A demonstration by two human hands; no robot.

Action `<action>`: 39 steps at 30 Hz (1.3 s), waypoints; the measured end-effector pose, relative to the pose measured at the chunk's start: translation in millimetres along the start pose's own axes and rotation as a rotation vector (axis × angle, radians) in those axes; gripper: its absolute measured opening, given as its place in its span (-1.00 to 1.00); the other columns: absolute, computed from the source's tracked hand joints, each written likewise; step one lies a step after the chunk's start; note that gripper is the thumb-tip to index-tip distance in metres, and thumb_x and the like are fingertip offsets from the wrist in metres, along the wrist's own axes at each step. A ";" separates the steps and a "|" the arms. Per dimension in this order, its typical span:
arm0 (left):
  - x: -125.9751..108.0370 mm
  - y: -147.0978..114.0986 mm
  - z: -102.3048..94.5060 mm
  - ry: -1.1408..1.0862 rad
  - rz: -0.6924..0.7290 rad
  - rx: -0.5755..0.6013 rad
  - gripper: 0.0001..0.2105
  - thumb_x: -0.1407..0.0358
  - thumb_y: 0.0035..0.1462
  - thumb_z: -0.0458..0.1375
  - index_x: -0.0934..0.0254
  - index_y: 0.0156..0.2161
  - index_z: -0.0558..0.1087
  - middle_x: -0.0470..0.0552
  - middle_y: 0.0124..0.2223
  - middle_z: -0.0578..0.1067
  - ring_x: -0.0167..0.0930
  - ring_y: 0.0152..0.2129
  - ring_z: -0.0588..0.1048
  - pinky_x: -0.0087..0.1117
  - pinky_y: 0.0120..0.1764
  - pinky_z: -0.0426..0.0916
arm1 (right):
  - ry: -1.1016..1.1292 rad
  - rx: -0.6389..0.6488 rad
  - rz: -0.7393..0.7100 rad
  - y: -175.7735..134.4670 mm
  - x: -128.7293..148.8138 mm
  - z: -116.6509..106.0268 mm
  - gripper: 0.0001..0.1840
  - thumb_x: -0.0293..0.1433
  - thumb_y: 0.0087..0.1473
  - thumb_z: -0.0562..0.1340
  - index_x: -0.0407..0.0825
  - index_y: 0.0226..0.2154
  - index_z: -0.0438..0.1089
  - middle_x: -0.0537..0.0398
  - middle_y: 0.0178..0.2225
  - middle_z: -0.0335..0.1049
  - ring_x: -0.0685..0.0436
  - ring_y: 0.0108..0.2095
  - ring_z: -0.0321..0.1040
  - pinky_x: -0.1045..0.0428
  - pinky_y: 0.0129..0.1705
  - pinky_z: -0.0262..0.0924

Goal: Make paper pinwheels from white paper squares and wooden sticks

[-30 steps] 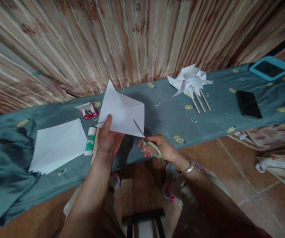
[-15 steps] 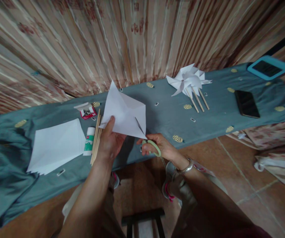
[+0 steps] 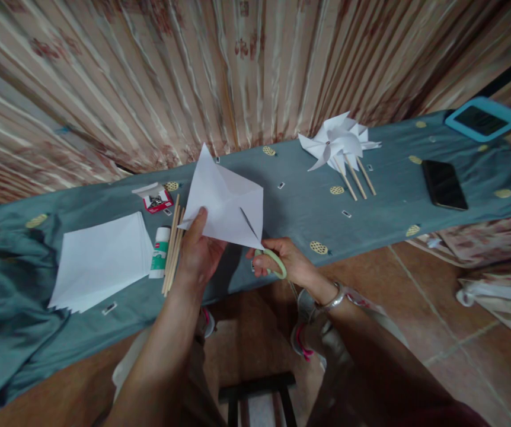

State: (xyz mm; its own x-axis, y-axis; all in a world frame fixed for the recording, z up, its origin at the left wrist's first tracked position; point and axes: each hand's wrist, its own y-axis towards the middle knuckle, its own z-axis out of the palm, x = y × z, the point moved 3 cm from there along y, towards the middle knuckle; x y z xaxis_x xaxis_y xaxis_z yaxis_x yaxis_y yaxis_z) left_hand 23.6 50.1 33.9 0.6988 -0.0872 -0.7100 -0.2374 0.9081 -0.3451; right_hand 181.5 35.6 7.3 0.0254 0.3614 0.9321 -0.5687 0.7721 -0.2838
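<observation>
My left hand (image 3: 200, 249) pinches a creased sheet of white paper (image 3: 224, 204) at its lower left, thumb on top and fingers beneath. The paper is held above the table, one corner pointing away from me. In my right hand (image 3: 284, 258) is a pair of scissors (image 3: 277, 264) with pale green handles. Their blades reach in from the paper's near right corner; one dark blade lies over the sheet, and the other is hidden beneath it. A silver bangle circles my right wrist.
On the cloth-covered table (image 3: 300, 207), a paper stack (image 3: 99, 261), glue stick (image 3: 160, 252), wooden sticks (image 3: 174, 249) and red box (image 3: 156, 198) lie left. Paper pinwheels (image 3: 338, 142), a phone (image 3: 444, 185) and a blue-framed device (image 3: 482, 120) lie right. A curtain (image 3: 255, 77) hangs behind.
The paper and scissors have shifted very slightly. The scissors' blade lies a little further into the sheet, and both hands keep their hold.
</observation>
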 end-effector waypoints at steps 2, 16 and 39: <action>0.0 0.2 -0.1 0.001 0.004 0.007 -0.75 0.33 0.24 0.07 0.27 0.00 0.43 0.00 -0.19 0.62 -0.40 -0.26 0.59 -0.44 -0.19 0.50 | -0.005 -0.002 -0.005 0.8 -1.3 0.1 -0.48 0.02 -0.27 0.44 -0.11 -0.47 0.48 0.19 -0.64 0.37 0.10 -0.62 0.23 0.16 -0.58 0.12; 2.2 -4.9 2.2 0.038 -0.034 0.029 -0.79 0.34 0.23 0.07 0.32 -0.10 0.48 0.02 -0.19 0.61 -0.43 -0.29 0.57 -0.44 -0.16 0.45 | -0.017 -0.016 -0.020 0.5 0.5 -1.0 -0.49 0.01 -0.27 0.44 -0.11 -0.48 0.48 0.16 -0.64 0.39 0.07 -0.60 0.26 0.14 -0.56 0.15; 1.9 -5.5 4.8 0.044 -0.005 0.046 -0.82 0.32 0.22 0.09 0.31 -0.12 0.46 -0.01 -0.23 0.60 -0.46 -0.33 0.56 -0.48 -0.22 0.46 | -0.030 -0.087 0.014 2.0 0.3 -0.8 -0.51 -0.03 -0.38 0.48 -0.08 -0.57 0.43 0.21 -0.68 0.35 0.09 -0.65 0.21 0.15 -0.62 0.05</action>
State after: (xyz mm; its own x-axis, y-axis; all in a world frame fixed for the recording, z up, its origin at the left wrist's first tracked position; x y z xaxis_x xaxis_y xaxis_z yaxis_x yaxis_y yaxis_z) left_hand 29.5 46.9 37.4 0.6696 -0.1086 -0.7348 -0.2017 0.9255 -0.3206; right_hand 181.1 37.6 6.9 -0.0076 0.3573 0.9340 -0.4952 0.8101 -0.3139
